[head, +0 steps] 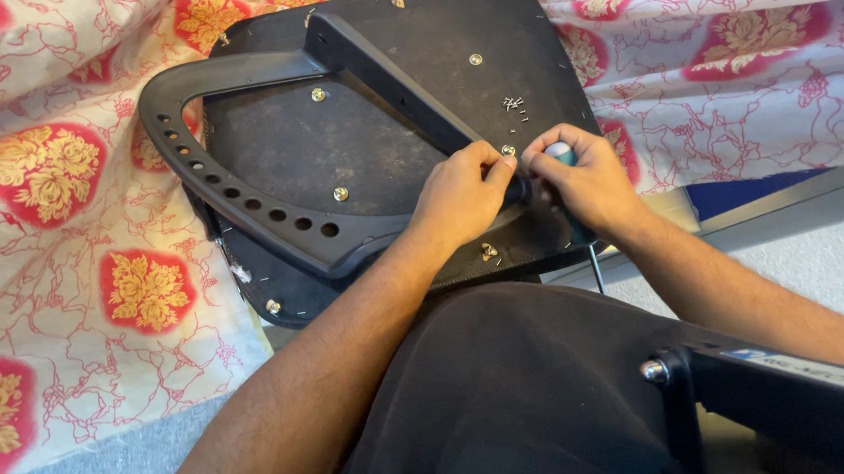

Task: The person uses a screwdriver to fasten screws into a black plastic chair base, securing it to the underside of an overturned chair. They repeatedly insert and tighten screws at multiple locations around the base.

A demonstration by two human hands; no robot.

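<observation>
- A home, most likely a bedroom: a cream bedsheet (70, 225) printed with red and gold flowers lies rumpled beyond and to the left of the fingers.
- Grey carpet (825, 255) covers the floor to the right of the fingers.
- An upturned black chair seat (355, 152) lies on the sheet under the fingertips, small screws (514, 105) loose just beyond them.

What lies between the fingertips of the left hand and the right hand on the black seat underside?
In the head view, a small brass-coloured screw sits between the left hand and the right hand.
</observation>
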